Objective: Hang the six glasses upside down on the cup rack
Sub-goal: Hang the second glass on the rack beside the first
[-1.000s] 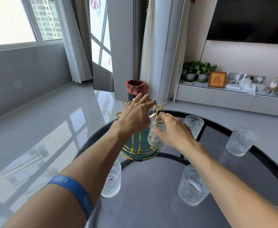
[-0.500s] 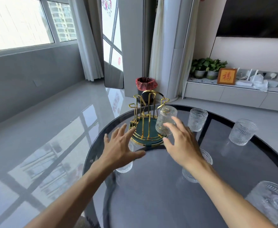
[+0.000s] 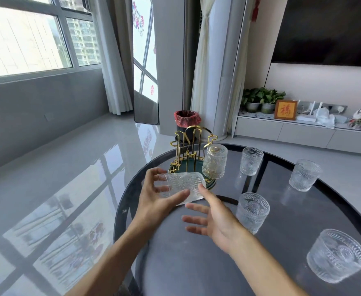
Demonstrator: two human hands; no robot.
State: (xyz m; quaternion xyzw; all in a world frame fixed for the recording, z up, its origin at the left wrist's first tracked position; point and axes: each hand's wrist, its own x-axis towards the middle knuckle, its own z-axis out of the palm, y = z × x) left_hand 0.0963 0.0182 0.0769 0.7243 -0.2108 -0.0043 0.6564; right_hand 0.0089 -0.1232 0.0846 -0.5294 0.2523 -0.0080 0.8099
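Observation:
A gold wire cup rack [image 3: 191, 146] on a green round base stands at the far side of the dark round table [image 3: 282, 214]. One ribbed glass [image 3: 214, 161] hangs upside down on its right peg. My left hand [image 3: 154, 199] holds a second ribbed glass [image 3: 182, 186] on its side, just in front of the rack. My right hand [image 3: 213, 218] is open with spread fingers, its thumb touching that glass's end. Several other glasses stand upright on the table: one [image 3: 251, 161] behind, one [image 3: 304, 175] far right, one [image 3: 252, 211] beside my right hand, one [image 3: 337, 257] nearest on the right.
A bin with a red bag [image 3: 187, 122] stands on the floor behind the rack. A low white cabinet [image 3: 303, 133] with plants and a framed sign runs along the right wall. Glossy floor lies to the left of the table.
My left hand has picked up the glass that stood at the table's left edge and tipped it sideways. My right hand has left the hung glass and come back beside the lifted one.

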